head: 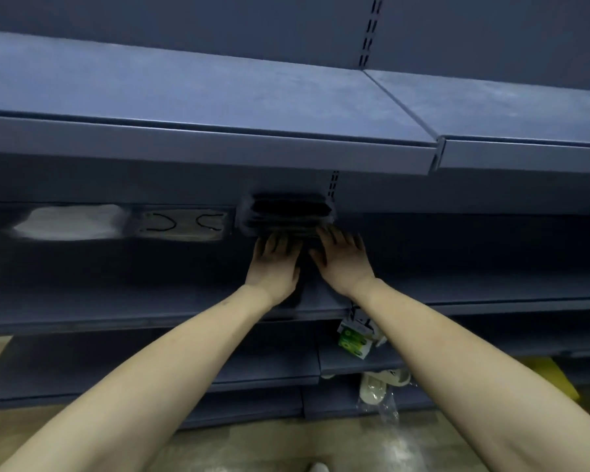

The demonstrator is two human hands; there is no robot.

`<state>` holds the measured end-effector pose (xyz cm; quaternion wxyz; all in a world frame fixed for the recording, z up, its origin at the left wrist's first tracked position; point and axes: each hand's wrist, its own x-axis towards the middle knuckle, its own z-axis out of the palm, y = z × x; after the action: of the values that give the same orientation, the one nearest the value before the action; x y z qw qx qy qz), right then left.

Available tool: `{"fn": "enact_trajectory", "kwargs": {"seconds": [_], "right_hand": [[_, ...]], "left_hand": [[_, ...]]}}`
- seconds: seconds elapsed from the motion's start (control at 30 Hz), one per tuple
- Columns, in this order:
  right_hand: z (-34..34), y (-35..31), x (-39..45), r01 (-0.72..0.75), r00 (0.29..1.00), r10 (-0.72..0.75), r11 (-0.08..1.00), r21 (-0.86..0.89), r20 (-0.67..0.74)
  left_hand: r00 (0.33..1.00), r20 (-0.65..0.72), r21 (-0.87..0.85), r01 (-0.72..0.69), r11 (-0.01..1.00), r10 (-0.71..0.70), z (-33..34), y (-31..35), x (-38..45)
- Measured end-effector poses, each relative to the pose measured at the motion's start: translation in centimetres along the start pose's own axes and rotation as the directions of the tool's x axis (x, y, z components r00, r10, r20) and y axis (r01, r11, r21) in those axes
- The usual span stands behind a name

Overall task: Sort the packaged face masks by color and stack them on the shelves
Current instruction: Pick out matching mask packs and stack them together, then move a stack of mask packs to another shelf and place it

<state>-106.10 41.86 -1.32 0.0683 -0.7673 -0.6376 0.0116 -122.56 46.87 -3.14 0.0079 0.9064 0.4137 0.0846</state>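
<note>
A stack of black packaged masks (286,212) stands at the back of the middle shelf (116,301), under the upper shelf. My left hand (275,264) and my right hand (343,258) lie flat side by side, fingertips touching the front bottom of that stack. Whether a pack lies under the palms is hidden in shadow. To the left on the same shelf lie a white mask pack (70,221) and a grey mask pack with black ear loops (184,224).
The upper shelf (218,148) overhangs the stack closely. Below the middle shelf a green and white box (353,342) sits on a lower shelf. Pale slippers in clear plastic (377,386) and something yellow (549,373) lie near the floor.
</note>
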Motion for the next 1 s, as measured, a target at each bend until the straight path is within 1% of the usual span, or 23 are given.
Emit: {"fn": "enact_trajectory", "kwargs": {"seconds": [0.1, 0.17, 0.23, 0.4, 0.57, 0.67, 0.73, 0.9, 1.0], "right_hand": [[-0.7, 1.0, -2.4, -0.046, 0.999, 0.045, 0.999, -0.025, -0.027], [-0.8, 1.5, -3.4, -0.056, 0.998, 0.055, 0.998, -0.032, -0.033], [-0.8, 2.8, -5.1, -0.097, 0.994, 0.096, 0.995, -0.025, -0.055], [-0.3, 8.5, -10.9, -0.195, 0.977, 0.196, 0.981, 0.012, -0.083], [-2.9, 17.4, -18.2, -0.314, 0.945, 0.316, 0.948, 0.046, -0.078], [-4.5, 23.4, -23.9, -0.415, 0.903, 0.420, 0.907, 0.069, -0.088], [-5.0, 27.3, -27.6, -0.475, 0.874, 0.478, 0.878, 0.051, -0.088], [-5.6, 35.1, -34.9, -0.564, 0.820, 0.566, 0.824, 0.056, -0.079], [-5.8, 39.0, -38.4, -0.605, 0.791, 0.610, 0.792, 0.079, -0.054]], "left_hand": [[0.999, 0.039, -0.006, -0.030, 1.000, 0.030, -0.5, 2.1, -0.5], [0.998, 0.043, -0.013, -0.046, 0.999, 0.047, -0.4, 3.2, -0.8], [0.995, 0.043, -0.018, -0.089, 0.996, 0.090, -0.2, 4.9, -1.0], [0.981, 0.106, -0.016, -0.159, 0.987, 0.160, 0.4, 11.8, -1.0], [0.956, 0.110, -0.014, -0.271, 0.963, 0.271, 0.3, 22.5, -0.1], [0.931, 0.119, -0.016, -0.346, 0.938, 0.345, 0.7, 30.6, -0.4], [0.915, 0.103, -0.024, -0.389, 0.921, 0.390, 1.5, 36.0, -1.2], [0.893, 0.087, -0.047, -0.439, 0.897, 0.441, 3.0, 46.6, -2.6], [0.883, 0.131, -0.067, -0.446, 0.892, 0.451, 3.5, 51.0, -2.7]]}}
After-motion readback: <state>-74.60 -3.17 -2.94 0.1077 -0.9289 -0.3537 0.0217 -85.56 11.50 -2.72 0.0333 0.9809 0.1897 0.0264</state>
